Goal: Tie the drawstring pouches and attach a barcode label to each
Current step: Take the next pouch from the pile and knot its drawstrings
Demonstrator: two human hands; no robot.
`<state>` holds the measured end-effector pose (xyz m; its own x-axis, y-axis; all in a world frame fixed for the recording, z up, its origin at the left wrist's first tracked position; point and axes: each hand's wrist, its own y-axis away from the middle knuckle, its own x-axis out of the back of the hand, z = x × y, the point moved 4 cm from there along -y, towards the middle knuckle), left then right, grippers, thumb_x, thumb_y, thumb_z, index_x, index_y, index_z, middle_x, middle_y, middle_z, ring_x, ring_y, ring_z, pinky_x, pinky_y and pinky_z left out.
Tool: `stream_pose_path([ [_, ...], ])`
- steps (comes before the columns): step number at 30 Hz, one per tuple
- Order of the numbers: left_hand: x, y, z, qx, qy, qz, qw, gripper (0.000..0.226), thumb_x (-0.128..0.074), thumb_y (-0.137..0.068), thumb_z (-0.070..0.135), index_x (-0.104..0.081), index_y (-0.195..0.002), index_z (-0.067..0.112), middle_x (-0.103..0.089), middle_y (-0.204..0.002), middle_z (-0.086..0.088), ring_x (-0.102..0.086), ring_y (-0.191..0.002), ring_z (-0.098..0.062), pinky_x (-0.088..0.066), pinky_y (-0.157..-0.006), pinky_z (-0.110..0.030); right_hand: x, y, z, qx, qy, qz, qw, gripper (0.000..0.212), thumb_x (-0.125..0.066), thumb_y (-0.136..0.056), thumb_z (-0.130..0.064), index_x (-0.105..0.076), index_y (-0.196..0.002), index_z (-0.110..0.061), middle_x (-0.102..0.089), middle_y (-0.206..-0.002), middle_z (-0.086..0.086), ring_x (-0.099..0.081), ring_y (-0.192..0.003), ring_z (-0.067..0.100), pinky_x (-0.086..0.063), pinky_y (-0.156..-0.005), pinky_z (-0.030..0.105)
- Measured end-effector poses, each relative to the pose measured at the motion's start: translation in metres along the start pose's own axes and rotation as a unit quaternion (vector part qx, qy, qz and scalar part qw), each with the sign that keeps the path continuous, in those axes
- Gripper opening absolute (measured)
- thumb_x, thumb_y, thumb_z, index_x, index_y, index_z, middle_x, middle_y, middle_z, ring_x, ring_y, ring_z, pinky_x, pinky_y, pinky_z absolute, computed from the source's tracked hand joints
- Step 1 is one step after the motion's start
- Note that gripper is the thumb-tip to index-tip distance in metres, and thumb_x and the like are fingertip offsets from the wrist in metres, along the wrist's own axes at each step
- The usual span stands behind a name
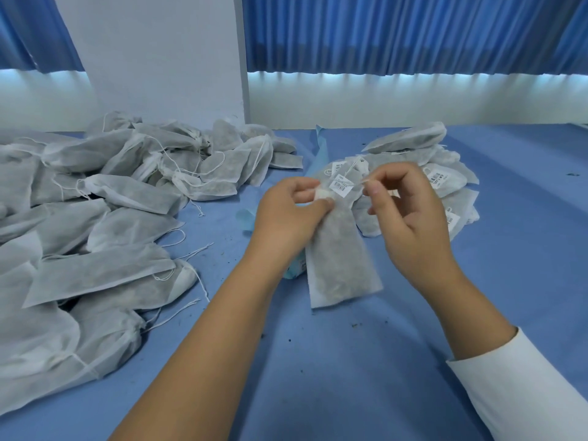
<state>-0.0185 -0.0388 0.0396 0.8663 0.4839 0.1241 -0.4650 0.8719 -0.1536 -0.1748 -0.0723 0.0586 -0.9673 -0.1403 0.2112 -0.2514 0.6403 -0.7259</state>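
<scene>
Left hand (291, 214) pinches the pouch (340, 259) neck mid-frame, right hand (405, 211) pinches the drawstring (361, 182) beside the label (342, 185); I'd pull the string taut and knot snug against the neck.

Work surface: a table (318, 377) covered in blue material, with small dark specks (354, 325) scattered on it. The rear wall (413, 101) is white and plain. A white pillar (152, 52) stands against it, left of centre. A wide pleated curtain (413, 33), blue, hangs right of the pillar; a narrower curtain (31, 30) hangs to its left. A bright band (381, 77) runs beneath both hems, probably daylight from a window behind.
</scene>
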Motion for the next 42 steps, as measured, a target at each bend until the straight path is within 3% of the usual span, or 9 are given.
stream_pose_path([
  [4, 0.018, -0.006, 0.002, 0.000, 0.047, 0.065, 0.997, 0.007, -0.076, -0.085, 0.026, -0.073, -0.090, 0.023, -0.072, -0.076, 0.012, -0.067, -0.073, -0.002, -0.055, -0.076, -0.024, -0.010, 0.005, -0.004, 0.078, 0.063, -0.087, 0.991, 0.005, -0.052, -0.096, -0.019, -0.057, -0.097, -0.021, -0.053, -0.106, -0.008, -0.053, -0.106, 0.009, -0.046, -0.084, 0.021],
  [6, 0.022, -0.006, 0.003, 0.006, 0.054, 0.067, 0.996, 0.005, -0.073, -0.087, 0.028, -0.071, -0.083, 0.025, -0.069, -0.069, 0.016, -0.065, -0.069, -0.001, -0.054, -0.074, -0.025, -0.012, 0.006, 0.003, 0.066, 0.094, -0.110, 0.987, 0.005, -0.055, -0.096, -0.018, -0.060, -0.097, -0.019, -0.052, -0.113, -0.004, -0.051, -0.112, 0.016, -0.047, -0.091, 0.033],
  [9, 0.021, -0.006, 0.003, 0.015, 0.038, 0.072, 0.997, 0.032, -0.070, -0.089, 0.038, -0.059, -0.068, 0.017, -0.051, -0.054, 0.016, -0.049, -0.052, -0.005, -0.040, -0.054, -0.022, -0.014, 0.008, 0.011, 0.028, 0.121, -0.125, 0.984, 0.010, -0.054, -0.096, -0.020, -0.063, -0.097, -0.015, -0.050, -0.121, -0.002, -0.047, -0.121, 0.019, -0.042, -0.100, 0.049],
  [12, 0.013, -0.004, 0.002, 0.032, -0.004, 0.060, 0.998, 0.054, -0.062, -0.092, 0.049, -0.032, -0.057, 0.022, -0.027, -0.048, 0.013, -0.028, -0.052, -0.013, -0.025, -0.053, -0.029, -0.016, 0.009, 0.014, 0.012, 0.118, -0.134, 0.984, 0.009, -0.056, -0.097, -0.019, -0.064, -0.097, -0.015, -0.048, -0.126, -0.001, -0.045, -0.124, 0.013, -0.040, -0.104, 0.040],
  [16, 0.007, 0.000, 0.003, 0.093, 0.042, 0.026, 0.994, 0.032, -0.058, -0.095, 0.042, -0.054, -0.076, 0.015, -0.054, -0.072, -0.006, -0.058, -0.066, -0.024, -0.055, -0.065, -0.041, -0.016, 0.009, 0.016, -0.008, 0.127, -0.129, 0.983, 0.007, -0.058, -0.097, -0.013, -0.064, -0.098, -0.017, -0.048, -0.127, 0.002, -0.040, -0.119, -0.009, -0.031, -0.095, 0.005],
  [20, 0.007, 0.001, 0.006, 0.133, 0.148, -0.039, 0.979, 0.013, -0.062, -0.087, 0.022, -0.065, -0.087, 0.009, -0.067, -0.083, -0.008, -0.068, -0.071, -0.020, -0.059, -0.069, -0.030, -0.014, 0.008, 0.019, -0.021, 0.126, -0.119, 0.985, 0.009, -0.058, -0.097, -0.013, -0.063, -0.099, -0.020, -0.049, -0.123, -0.001, -0.040, -0.116, -0.014, -0.036, -0.092, 0.009],
  [24, 0.003, 0.006, 0.009, 0.077, 0.072, -0.081, 0.991, 0.026, -0.078, -0.081, 0.025, -0.074, -0.101, 0.008, -0.076, -0.100, -0.006, -0.073, -0.095, -0.022, -0.057, -0.093, -0.041, -0.015, 0.009, 0.016, 0.010, 0.127, -0.118, 0.985, 0.013, -0.060, -0.095, -0.010, -0.066, -0.103, -0.017, -0.051, -0.116, -0.001, -0.044, -0.109, -0.016, -0.031, -0.089, 0.002],
  [36, 0.045, -0.013, -0.003, 0.013, 0.132, 0.183, 0.974, 0.016, -0.060, -0.097, 0.024, -0.067, -0.106, 0.012, -0.073, -0.105, -0.004, -0.069, -0.099, -0.019, -0.055, -0.093, -0.042, -0.029, 0.020, 0.026, -0.064, 0.109, -0.193, 0.973, 0.035, -0.075, -0.081, -0.013, -0.059, -0.100, -0.038, -0.046, -0.119, -0.011, -0.046, -0.120, 0.009, -0.045, -0.094, 0.018],
  [42, 0.053, -0.023, -0.018, 0.047, 0.129, 0.219, 0.966, 0.032, -0.049, -0.101, 0.029, -0.058, -0.122, 0.006, -0.066, -0.120, -0.015, -0.064, -0.108, -0.027, -0.050, -0.101, -0.050, -0.054, 0.038, 0.036, -0.177, 0.006, -0.352, 0.919, 0.082, -0.072, -0.086, -0.012, -0.027, -0.140, -0.055, -0.062, -0.120, -0.009, -0.060, -0.110, 0.002, -0.048, -0.096, 0.020],
])
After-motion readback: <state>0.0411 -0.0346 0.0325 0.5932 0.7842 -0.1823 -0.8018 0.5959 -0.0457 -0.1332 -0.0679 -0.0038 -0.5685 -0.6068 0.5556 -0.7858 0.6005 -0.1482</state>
